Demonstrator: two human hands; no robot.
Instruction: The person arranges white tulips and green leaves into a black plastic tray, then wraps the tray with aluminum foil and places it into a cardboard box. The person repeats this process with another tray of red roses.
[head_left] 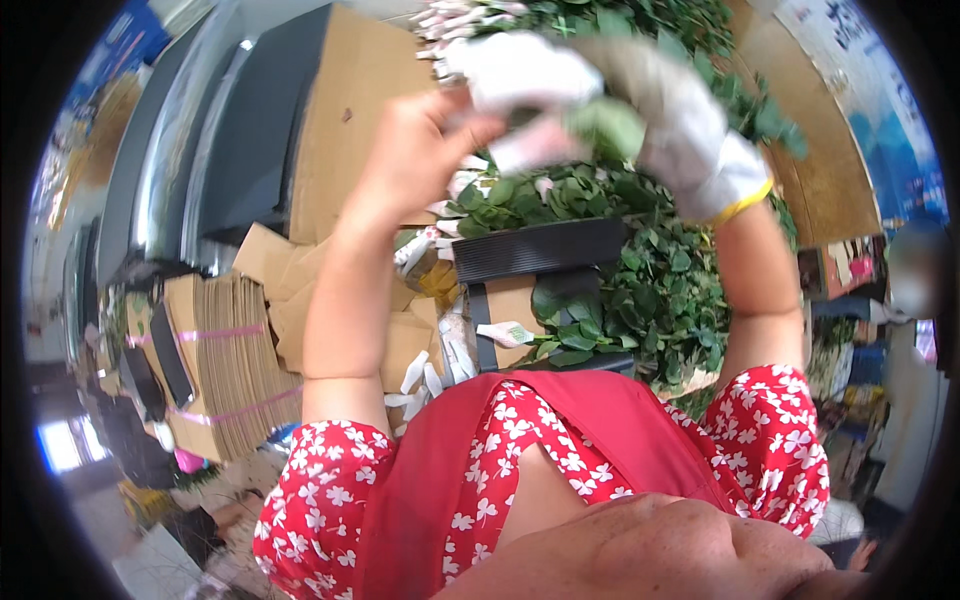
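Note:
My left hand [415,150], bare, is raised over the bench with its fingers curled and pinched together; what lies between them is blurred. My right hand [670,115] wears a whitish-grey work glove with a yellow cuff edge, and motion smears its fingers. Between the two hands are a white blurred shape [530,72] and a pink-and-white wrapped flower head [542,146] beside a green leaf [608,130]. A single flower in a white net sleeve [507,333] lies on the bench close to me, its leafy stem pointing right. A black ridged bar [538,250] stands beyond it.
Leafy flower stems [665,290] are heaped on the right, and more sleeved flower heads [455,20] lie at the far side. Loose white sleeves [425,375] lie near my left arm. On the left are a strapped cardboard stack [220,350] and a large cardboard sheet [355,120].

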